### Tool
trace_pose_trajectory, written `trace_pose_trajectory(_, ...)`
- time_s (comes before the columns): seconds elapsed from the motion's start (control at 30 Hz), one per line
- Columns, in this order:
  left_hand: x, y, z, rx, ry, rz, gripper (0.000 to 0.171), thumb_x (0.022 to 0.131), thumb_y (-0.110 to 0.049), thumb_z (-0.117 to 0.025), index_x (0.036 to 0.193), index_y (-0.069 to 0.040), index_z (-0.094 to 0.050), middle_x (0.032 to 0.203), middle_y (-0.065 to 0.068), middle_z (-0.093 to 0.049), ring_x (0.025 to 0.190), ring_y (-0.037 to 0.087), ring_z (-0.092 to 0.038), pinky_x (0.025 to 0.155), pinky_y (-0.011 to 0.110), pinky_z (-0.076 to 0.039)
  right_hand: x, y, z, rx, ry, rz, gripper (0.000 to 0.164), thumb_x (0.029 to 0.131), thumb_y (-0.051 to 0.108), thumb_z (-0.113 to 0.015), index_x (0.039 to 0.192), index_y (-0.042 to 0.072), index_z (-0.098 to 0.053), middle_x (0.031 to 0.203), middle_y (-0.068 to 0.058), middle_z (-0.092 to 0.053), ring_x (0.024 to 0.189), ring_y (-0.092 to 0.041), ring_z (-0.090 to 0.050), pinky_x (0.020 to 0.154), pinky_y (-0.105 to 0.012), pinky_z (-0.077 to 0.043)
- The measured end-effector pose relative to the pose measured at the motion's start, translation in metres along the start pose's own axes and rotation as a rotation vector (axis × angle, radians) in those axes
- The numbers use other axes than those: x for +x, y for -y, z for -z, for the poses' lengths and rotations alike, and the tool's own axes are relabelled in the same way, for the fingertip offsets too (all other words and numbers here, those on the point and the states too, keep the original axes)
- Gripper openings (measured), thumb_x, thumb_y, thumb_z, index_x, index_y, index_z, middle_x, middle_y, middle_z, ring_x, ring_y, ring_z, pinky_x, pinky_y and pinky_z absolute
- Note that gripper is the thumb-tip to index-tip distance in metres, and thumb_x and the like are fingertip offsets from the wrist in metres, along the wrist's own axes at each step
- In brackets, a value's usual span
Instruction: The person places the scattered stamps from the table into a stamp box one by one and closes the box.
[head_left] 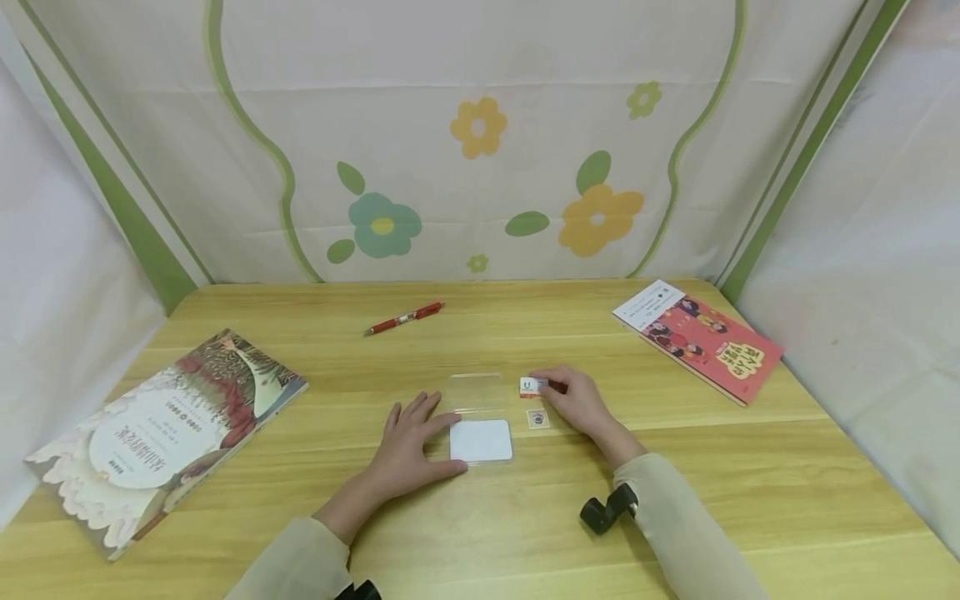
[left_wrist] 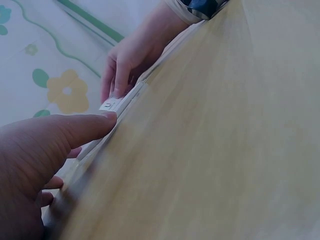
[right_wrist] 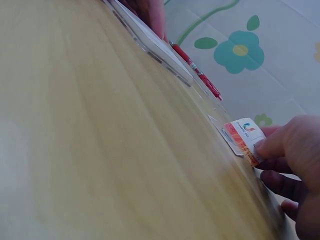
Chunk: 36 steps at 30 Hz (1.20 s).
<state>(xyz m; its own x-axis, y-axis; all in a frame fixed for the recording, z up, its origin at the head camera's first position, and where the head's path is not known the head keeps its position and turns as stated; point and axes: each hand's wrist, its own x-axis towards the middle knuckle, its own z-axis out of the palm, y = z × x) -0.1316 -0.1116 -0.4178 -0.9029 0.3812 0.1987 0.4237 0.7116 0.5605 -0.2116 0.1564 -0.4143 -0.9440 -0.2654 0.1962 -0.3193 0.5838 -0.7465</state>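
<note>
A clear plastic case point(head_left: 478, 395) lies unfolded on the table, its lid part toward the back. In its front half sits a white card point(head_left: 480, 440). My left hand point(head_left: 411, 446) holds this case at its left side, thumb at the front corner and forefinger near the hinge, the other fingers spread on the wood. Right of the case, my right hand point(head_left: 577, 402) pinches a small stamp point(right_wrist: 245, 138) with a logo and an orange-red strip between thumb and fingers. Just in front of it a second stamp point(head_left: 537, 418) with a pale border lies flat.
A red pen point(head_left: 405, 319) lies behind the case. At the left is a large illustrated book point(head_left: 172, 425); a pink-red book point(head_left: 705, 342) lies at the back right. A floral curtain point(head_left: 480, 50) hangs behind the table point(head_left: 480, 533).
</note>
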Motion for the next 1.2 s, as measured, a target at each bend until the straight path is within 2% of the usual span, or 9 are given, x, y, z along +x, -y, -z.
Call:
trace_pose_trajectory(0.1,0.000,0.000,0.000,0.001,-0.001,0.000,0.064,0.067,-0.053,-0.064,0.120,-0.018,-0.053,0.136,0.014,-0.029,0.126,0.029,-0.015,0.097,0.051,-0.001,0.001,0.001,0.001,0.011,-0.001,-0.017,0.021,0.082,0.006,-0.057,0.101,0.008,-0.065,0.099,-0.009,-0.060,0.089,-0.022,-0.053,0.076,-0.037,-0.042)
trace_pose_trajectory(0.27,0.001,-0.001,-0.001,0.010,-0.002,-0.001,0.064,0.067,-0.052,-0.065,0.119,-0.018,-0.053,0.135,0.014,-0.029,0.125,0.030,-0.016,0.097,0.052,-0.001,0.002,0.007,0.005,0.059,-0.005,-0.054,0.018,0.082,0.006,-0.057,0.097,0.006,-0.066,0.099,-0.010,-0.061,0.094,-0.023,-0.053,0.080,-0.039,-0.041)
trace_pose_trajectory(0.4,0.001,-0.002,-0.001,0.016,-0.001,0.003,0.063,0.067,-0.051,-0.065,0.118,-0.018,-0.054,0.135,0.014,-0.030,0.125,0.030,-0.016,0.096,0.052,-0.002,0.001,0.021,0.003,0.150,0.001,-0.080,0.016,0.081,0.006,-0.059,0.095,0.005,-0.067,0.096,-0.009,-0.062,0.089,-0.021,-0.055,0.076,-0.036,-0.043)
trace_pose_trajectory(0.53,0.001,-0.002,-0.001,0.019,0.001,0.012,0.063,0.067,-0.052,-0.065,0.119,-0.018,-0.053,0.135,0.014,-0.029,0.125,0.030,-0.016,0.097,0.052,-0.002,-0.004,0.042,-0.005,0.206,0.058,-0.049,0.014,0.079,0.006,-0.061,0.091,0.005,-0.068,0.091,-0.007,-0.064,0.078,-0.018,-0.056,0.066,-0.031,-0.045)
trace_pose_trajectory(0.67,0.001,-0.001,-0.002,0.030,-0.003,0.013,0.063,0.067,-0.054,-0.064,0.118,-0.020,-0.054,0.136,0.013,-0.029,0.125,0.030,-0.016,0.097,0.052,-0.002,-0.011,0.057,-0.016,0.210,0.146,0.014,0.012,0.080,0.008,-0.061,0.089,0.006,-0.069,0.085,-0.003,-0.064,0.072,-0.015,-0.053,0.060,-0.028,-0.044)
trace_pose_trajectory(0.83,0.001,-0.002,-0.001,0.025,-0.001,0.010,0.062,0.067,-0.053,-0.064,0.118,-0.020,-0.054,0.136,0.014,-0.029,0.125,0.031,-0.016,0.096,0.052,-0.002,-0.018,0.064,-0.032,0.208,0.212,0.021,0.012,0.080,0.010,-0.061,0.088,0.006,-0.069,0.082,-0.001,-0.064,0.070,-0.012,-0.053,0.059,-0.025,-0.045)
trace_pose_trajectory(1.0,0.001,-0.002,0.000,0.027,0.000,0.011,0.062,0.067,-0.052,-0.065,0.118,-0.019,-0.054,0.135,0.014,-0.029,0.125,0.031,-0.016,0.096,0.052,-0.002,-0.024,0.065,-0.045,0.182,0.208,0.032,0.011,0.079,0.009,-0.061,0.086,0.006,-0.069,0.084,-0.004,-0.065,0.072,-0.010,-0.056,0.061,-0.023,-0.046)
trace_pose_trajectory(1.2,0.001,-0.001,0.000,0.024,-0.002,0.010,0.062,0.067,-0.053,-0.064,0.118,-0.019,-0.054,0.136,0.013,-0.029,0.126,0.030,-0.016,0.096,0.052,-0.002,-0.029,0.064,-0.055,0.125,0.156,0.086,0.010,0.079,0.009,-0.061,0.086,0.007,-0.069,0.085,-0.002,-0.064,0.077,-0.011,-0.056,0.065,-0.023,-0.045)
